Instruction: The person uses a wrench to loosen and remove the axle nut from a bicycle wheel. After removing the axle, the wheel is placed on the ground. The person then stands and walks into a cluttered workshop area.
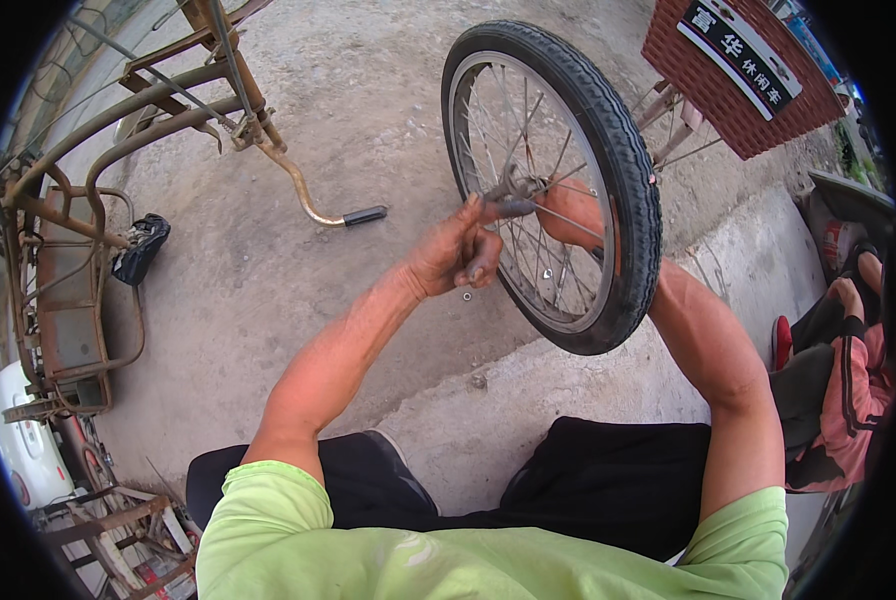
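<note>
A bicycle wheel (628, 200) with a black tyre, silver rim and thin spokes stands upright and slightly tilted in front of me. My left hand (458, 250) is at its near side, thumb and forefinger closed at the end of the axle (514, 192), the other fingers curled. Fingertips there look dark and greasy. On the far side, seen through the spokes, my right hand (571, 215) is closed at the hub; its fingertips are hidden. A small nut (467, 296) lies on the ground below my left hand.
A rusty tricycle frame (98, 210) with a curved handlebar (313, 205) stands at left. A brown woven basket (738, 75) is at upper right. A seated person (838, 390) is close on my right. A concrete ledge (508, 390) lies before my knees; a white car (26, 435) is lower left.
</note>
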The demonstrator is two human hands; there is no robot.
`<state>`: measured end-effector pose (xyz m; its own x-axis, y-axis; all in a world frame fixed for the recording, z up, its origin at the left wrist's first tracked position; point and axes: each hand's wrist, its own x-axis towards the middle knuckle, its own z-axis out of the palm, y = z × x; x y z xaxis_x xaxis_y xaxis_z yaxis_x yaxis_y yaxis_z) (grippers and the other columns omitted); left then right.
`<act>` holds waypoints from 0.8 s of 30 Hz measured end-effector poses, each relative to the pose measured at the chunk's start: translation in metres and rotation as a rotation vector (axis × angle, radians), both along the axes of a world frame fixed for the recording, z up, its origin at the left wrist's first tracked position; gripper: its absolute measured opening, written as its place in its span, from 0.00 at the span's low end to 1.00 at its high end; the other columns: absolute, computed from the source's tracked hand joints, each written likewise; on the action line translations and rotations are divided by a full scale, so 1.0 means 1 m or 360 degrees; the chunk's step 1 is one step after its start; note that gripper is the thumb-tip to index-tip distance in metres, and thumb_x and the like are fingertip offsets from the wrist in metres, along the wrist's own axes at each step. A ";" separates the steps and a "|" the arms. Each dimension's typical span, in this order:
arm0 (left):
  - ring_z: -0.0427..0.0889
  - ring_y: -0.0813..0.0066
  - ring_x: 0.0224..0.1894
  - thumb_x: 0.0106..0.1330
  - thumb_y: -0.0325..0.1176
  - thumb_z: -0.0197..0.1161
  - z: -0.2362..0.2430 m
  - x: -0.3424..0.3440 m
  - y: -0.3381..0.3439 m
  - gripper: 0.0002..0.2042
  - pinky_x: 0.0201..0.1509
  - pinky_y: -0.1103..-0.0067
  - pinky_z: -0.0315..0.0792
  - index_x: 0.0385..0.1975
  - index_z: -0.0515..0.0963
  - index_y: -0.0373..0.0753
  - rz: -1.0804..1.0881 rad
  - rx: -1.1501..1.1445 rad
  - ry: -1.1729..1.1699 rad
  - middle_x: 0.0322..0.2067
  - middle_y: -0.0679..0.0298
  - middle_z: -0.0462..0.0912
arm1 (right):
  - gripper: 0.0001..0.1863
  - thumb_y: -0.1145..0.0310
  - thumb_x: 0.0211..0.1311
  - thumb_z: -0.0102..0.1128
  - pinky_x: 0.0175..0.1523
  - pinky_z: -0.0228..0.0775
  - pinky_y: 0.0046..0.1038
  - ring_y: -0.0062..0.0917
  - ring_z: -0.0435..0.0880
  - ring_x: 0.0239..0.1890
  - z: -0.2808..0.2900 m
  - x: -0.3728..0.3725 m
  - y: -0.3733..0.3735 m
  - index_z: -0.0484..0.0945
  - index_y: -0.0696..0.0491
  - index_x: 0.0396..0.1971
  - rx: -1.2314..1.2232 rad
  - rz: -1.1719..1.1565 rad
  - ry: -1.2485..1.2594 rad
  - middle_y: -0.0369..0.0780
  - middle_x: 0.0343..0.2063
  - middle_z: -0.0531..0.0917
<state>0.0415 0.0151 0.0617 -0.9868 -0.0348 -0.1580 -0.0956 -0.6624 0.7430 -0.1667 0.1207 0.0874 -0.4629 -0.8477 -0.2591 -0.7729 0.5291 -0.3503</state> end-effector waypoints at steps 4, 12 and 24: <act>0.63 0.83 0.10 0.74 0.71 0.42 0.002 -0.013 -0.049 0.41 0.19 0.82 0.61 0.67 0.71 0.36 0.0206 -0.0204 -0.0086 0.11 0.71 0.68 | 0.19 0.62 0.69 0.56 0.41 0.77 0.51 0.57 0.85 0.36 -0.008 0.003 -0.003 0.83 0.65 0.32 -0.0133 -0.0037 0.0006 0.62 0.29 0.83; 0.57 0.80 0.09 0.73 0.72 0.43 -0.113 0.014 -0.061 0.42 0.18 0.79 0.60 0.64 0.72 0.35 0.0513 -0.0177 -0.0823 0.11 0.69 0.66 | 0.20 0.61 0.70 0.56 0.44 0.77 0.52 0.58 0.85 0.39 -0.025 -0.006 -0.006 0.81 0.67 0.34 -0.0055 -0.0020 0.0107 0.63 0.32 0.84; 0.65 0.82 0.10 0.75 0.68 0.43 -0.046 0.021 0.037 0.38 0.18 0.81 0.64 0.68 0.70 0.41 -0.0154 0.0028 0.0045 0.13 0.67 0.72 | 0.18 0.62 0.70 0.56 0.43 0.77 0.50 0.57 0.86 0.38 -0.008 0.005 -0.005 0.83 0.65 0.34 -0.0052 0.0035 0.0142 0.61 0.31 0.84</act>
<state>0.0621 0.0519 0.0156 -0.9895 0.0631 -0.1300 -0.1389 -0.6639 0.7348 -0.1614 0.1159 0.0793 -0.4642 -0.8652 -0.1898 -0.8129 0.5012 -0.2965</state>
